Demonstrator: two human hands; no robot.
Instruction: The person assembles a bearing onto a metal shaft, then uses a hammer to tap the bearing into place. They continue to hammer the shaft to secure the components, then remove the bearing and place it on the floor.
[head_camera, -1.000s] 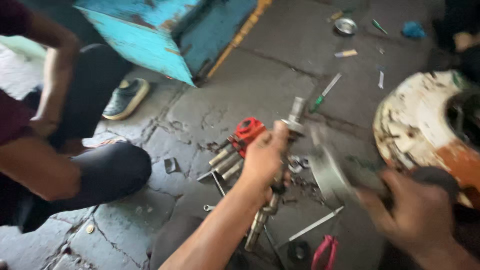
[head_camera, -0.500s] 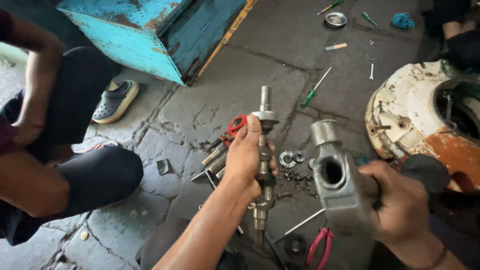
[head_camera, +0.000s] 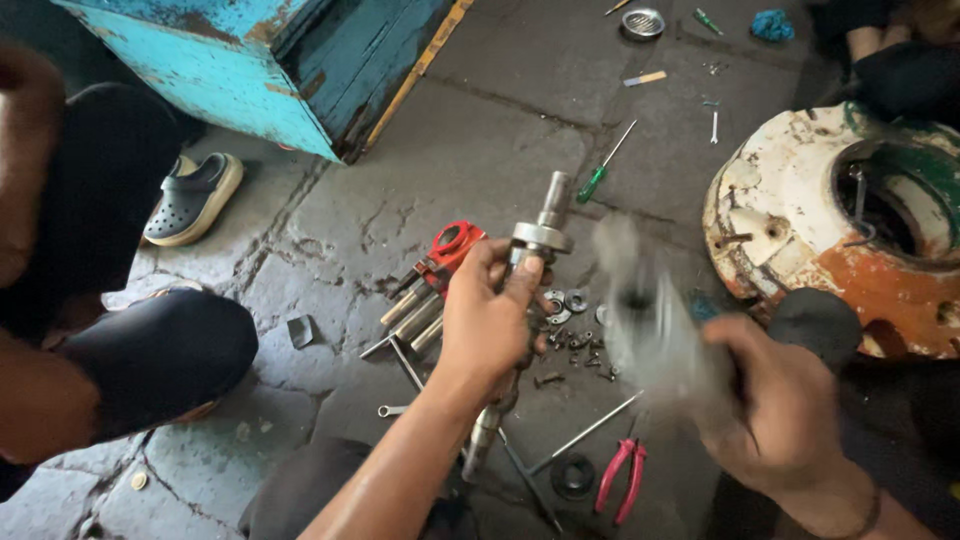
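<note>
Two hands hold metal parts above a stone floor strewn with tools.

The left hand (head_camera: 490, 325) has its grip closed around a long steel shaft (head_camera: 520, 300), held nearly upright. The right hand (head_camera: 785, 410) clasps a blurred grey metal housing (head_camera: 650, 325) just beside it. Below lie washers (head_camera: 565, 300), red-handled pliers (head_camera: 622, 478) and a green screwdriver (head_camera: 600, 172).

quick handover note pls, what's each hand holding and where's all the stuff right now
Left hand: gripped around the metal shaft, held upright over the stone floor.
Right hand: holds a grey metal housing, blurred in motion, apart from the shaft.
Floor: washers and bolts by the shaft, red pliers near the right wrist, green screwdriver further off.
Housing is not on the shaft; the small parts lie loose.
</note>
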